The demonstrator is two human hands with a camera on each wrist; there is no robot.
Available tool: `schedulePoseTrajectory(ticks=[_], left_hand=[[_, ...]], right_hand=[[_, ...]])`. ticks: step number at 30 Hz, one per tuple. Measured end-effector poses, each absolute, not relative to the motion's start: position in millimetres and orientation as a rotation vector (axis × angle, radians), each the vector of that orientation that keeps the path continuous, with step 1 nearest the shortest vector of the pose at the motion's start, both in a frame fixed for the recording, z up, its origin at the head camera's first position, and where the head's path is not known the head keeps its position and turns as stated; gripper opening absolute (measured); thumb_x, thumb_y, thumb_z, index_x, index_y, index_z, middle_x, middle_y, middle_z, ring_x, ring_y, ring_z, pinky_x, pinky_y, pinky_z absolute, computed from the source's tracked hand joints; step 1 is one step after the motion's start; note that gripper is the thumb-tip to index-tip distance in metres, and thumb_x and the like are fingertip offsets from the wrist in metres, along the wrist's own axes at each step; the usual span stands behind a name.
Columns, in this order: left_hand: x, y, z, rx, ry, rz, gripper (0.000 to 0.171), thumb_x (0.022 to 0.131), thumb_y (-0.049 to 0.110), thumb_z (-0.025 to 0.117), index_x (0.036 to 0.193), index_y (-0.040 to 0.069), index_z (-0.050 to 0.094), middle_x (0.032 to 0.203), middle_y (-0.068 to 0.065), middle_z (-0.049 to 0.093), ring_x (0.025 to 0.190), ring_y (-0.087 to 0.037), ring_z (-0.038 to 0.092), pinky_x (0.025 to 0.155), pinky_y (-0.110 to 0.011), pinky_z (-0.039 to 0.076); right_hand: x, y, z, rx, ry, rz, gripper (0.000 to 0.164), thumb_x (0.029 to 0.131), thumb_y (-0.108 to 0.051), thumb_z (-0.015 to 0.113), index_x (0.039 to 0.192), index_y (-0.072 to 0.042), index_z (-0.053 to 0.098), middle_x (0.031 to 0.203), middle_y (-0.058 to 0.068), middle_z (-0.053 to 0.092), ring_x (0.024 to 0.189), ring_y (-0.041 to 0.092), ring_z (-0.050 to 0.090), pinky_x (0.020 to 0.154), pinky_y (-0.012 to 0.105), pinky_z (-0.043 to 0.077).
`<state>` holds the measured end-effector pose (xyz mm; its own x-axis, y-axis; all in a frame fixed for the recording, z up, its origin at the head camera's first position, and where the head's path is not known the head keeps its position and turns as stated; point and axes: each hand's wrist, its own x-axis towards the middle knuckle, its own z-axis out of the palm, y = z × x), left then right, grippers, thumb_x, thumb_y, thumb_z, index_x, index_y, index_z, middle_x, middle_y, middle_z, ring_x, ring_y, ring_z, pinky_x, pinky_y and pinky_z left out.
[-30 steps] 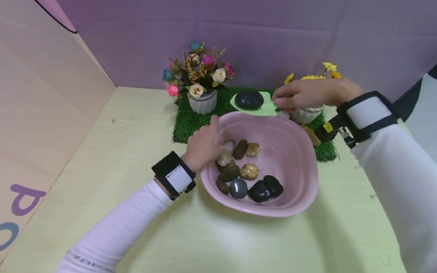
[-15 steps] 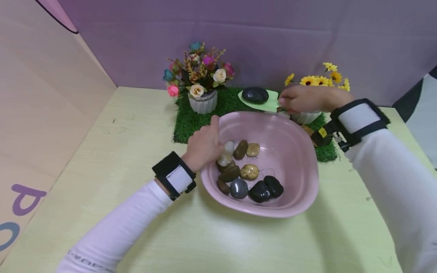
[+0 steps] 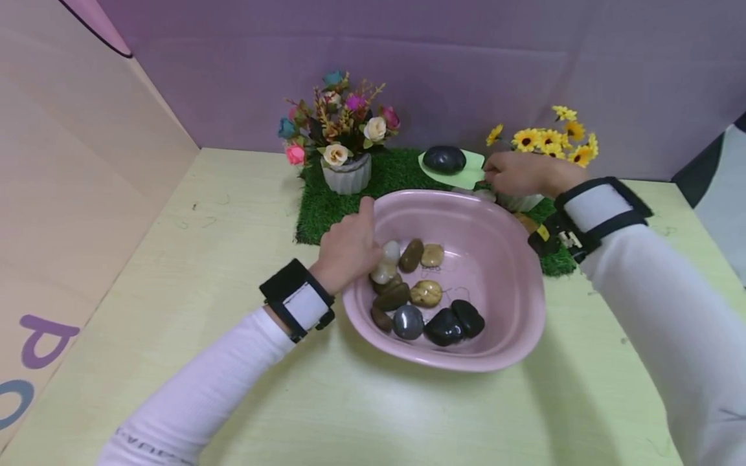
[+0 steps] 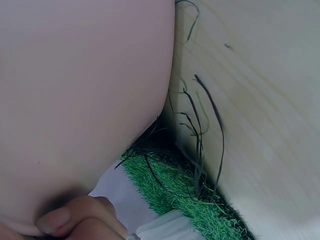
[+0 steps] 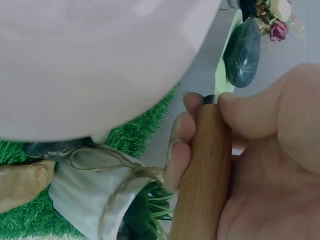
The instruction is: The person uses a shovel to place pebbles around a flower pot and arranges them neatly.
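Note:
My left hand (image 3: 350,249) grips the left rim of a pink basin (image 3: 492,259); in the left wrist view its fingers (image 4: 87,217) curl under the edge. Several wet-looking stones lie inside, among them a yellowish one (image 3: 426,293) and a shiny black one (image 3: 445,327). Beyond the far rim my right hand (image 3: 520,173) holds a garden trowel (image 3: 471,169) with a pale green blade. Its wooden handle (image 5: 202,175) is wrapped by my fingers and thumb in the right wrist view. One smooth black stone (image 3: 444,159) rests on the blade.
Artificial turf (image 3: 315,217) lies under and behind the basin. A pot of mixed flowers (image 3: 346,175) stands on it at left, and a pot with yellow flowers (image 3: 548,139) at right, beside my right hand. A tan stone (image 5: 25,185) lies near that pot. A purple backdrop (image 3: 443,71) closes the rear.
My right hand has drawn the trowel, with the black stone on it, to the right and slightly farther back. The left hand and the basin have stayed practically in place.

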<state>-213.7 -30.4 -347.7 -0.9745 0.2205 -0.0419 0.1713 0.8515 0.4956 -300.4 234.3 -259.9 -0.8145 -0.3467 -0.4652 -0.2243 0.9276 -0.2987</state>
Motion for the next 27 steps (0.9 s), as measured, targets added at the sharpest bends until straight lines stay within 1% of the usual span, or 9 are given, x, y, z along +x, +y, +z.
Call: schedulePoseTrajectory(ticks=[6, 10, 14, 16, 17, 20, 24, 25, 27], left_hand=[[-214, -31, -348, 0.310, 2.930, 0.772, 0.057, 0.084, 0.008, 0.063, 0.135, 0.008, 0.036, 0.094, -0.017, 0.066, 0.069, -0.030, 0.065, 0.048, -0.034, 0.049], [-214, -30, -348, 0.315, 2.927, 0.774, 0.058, 0.084, 0.008, 0.064, 0.135, 0.007, 0.036, 0.095, -0.017, 0.067, 0.070, -0.030, 0.066, 0.048, -0.034, 0.049], [-214, -30, -347, 0.311, 2.930, 0.767, 0.058, 0.084, 0.008, 0.064, 0.135, 0.007, 0.036, 0.094, -0.017, 0.066, 0.070, -0.030, 0.065, 0.048, -0.033, 0.049], [-214, -30, -347, 0.306, 2.929, 0.769, 0.058, 0.084, 0.008, 0.064, 0.135, 0.007, 0.036, 0.094, -0.017, 0.066, 0.068, -0.030, 0.066, 0.047, -0.033, 0.049], [-214, -30, -347, 0.304, 2.928, 0.772, 0.058, 0.084, 0.007, 0.064, 0.135, 0.007, 0.036, 0.094, -0.017, 0.066, 0.068, -0.029, 0.065, 0.047, -0.033, 0.049], [-213, -30, -347, 0.299, 2.923, 0.778, 0.058, 0.085, 0.008, 0.064, 0.135, 0.007, 0.035, 0.093, -0.017, 0.066, 0.067, -0.029, 0.066, 0.046, -0.032, 0.049], [-213, -30, -347, 0.296, 2.920, 0.782, 0.057, 0.085, 0.008, 0.063, 0.134, 0.008, 0.035, 0.092, -0.016, 0.065, 0.066, -0.029, 0.065, 0.047, -0.033, 0.049], [-213, -30, -347, 0.298, 2.919, 0.784, 0.057, 0.085, 0.008, 0.063, 0.134, 0.008, 0.035, 0.092, -0.016, 0.065, 0.067, -0.029, 0.065, 0.047, -0.033, 0.049], [-213, -30, -347, 0.303, 2.920, 0.786, 0.057, 0.085, 0.008, 0.063, 0.134, 0.008, 0.035, 0.092, -0.016, 0.065, 0.067, -0.029, 0.065, 0.047, -0.033, 0.049]], right_hand=[[-298, 235, -268, -0.392, 2.573, -0.285, 0.045, 0.103, -0.016, 0.028, 0.138, 0.010, 0.043, 0.133, 0.029, 0.048, 0.108, 0.036, 0.049, 0.085, 0.047, 0.042], [-296, 237, -271, -0.354, 2.552, -0.320, 0.048, 0.103, -0.016, 0.028, 0.141, 0.009, 0.040, 0.142, 0.032, 0.043, 0.122, 0.041, 0.046, 0.096, 0.054, 0.043], [-296, 240, -272, -0.343, 2.533, -0.358, 0.051, 0.103, -0.017, 0.027, 0.145, 0.011, 0.034, 0.149, 0.034, 0.035, 0.133, 0.046, 0.040, 0.105, 0.060, 0.039], [-296, 241, -273, -0.344, 2.508, -0.381, 0.052, 0.104, -0.018, 0.026, 0.147, 0.012, 0.031, 0.149, 0.035, 0.033, 0.130, 0.046, 0.041, 0.103, 0.059, 0.039], [-296, 241, -273, -0.344, 2.495, -0.389, 0.052, 0.104, -0.018, 0.026, 0.147, 0.012, 0.031, 0.145, 0.034, 0.038, 0.126, 0.044, 0.044, 0.101, 0.057, 0.041], [-296, 242, -274, -0.341, 2.458, -0.390, 0.054, 0.104, -0.020, 0.026, 0.148, 0.011, 0.029, 0.147, 0.033, 0.035, 0.128, 0.044, 0.042, 0.100, 0.057, 0.040], [-295, 240, -275, -0.341, 2.440, -0.369, 0.048, 0.103, -0.019, 0.030, 0.142, 0.007, 0.042, 0.146, 0.031, 0.039, 0.125, 0.042, 0.044, 0.094, 0.052, 0.043], [-296, 240, -275, -0.345, 2.435, -0.370, 0.046, 0.102, -0.017, 0.031, 0.139, 0.007, 0.046, 0.142, 0.030, 0.043, 0.119, 0.039, 0.047, 0.089, 0.049, 0.043], [-296, 239, -276, -0.342, 2.430, -0.378, 0.038, 0.101, -0.014, 0.033, 0.123, 0.004, 0.057, 0.118, 0.024, 0.056, 0.100, 0.032, 0.053, 0.079, 0.042, 0.044]])
